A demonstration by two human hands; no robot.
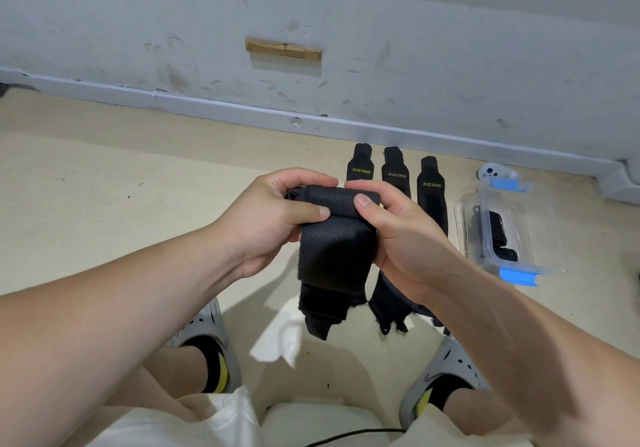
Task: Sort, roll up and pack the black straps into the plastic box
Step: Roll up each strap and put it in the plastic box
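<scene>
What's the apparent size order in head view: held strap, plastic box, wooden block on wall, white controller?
1. Roughly tied: held strap and plastic box; the strap is nearer the camera, so unranked.
2. Then wooden block.
3. Last, white controller, partly behind the box.

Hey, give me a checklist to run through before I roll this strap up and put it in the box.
1. Grip on the held strap by left hand and right hand: ok.
2. Roll begun at the top end: ok.
3. Roll finished: not ok, most of it hangs loose.
4. Lid off the plastic box: ok, it looks uncovered.
5. Room left inside: cannot tell, dark rolls already lie there.
6. The three floor straps rolled: not ok, they lie flat.
</scene>
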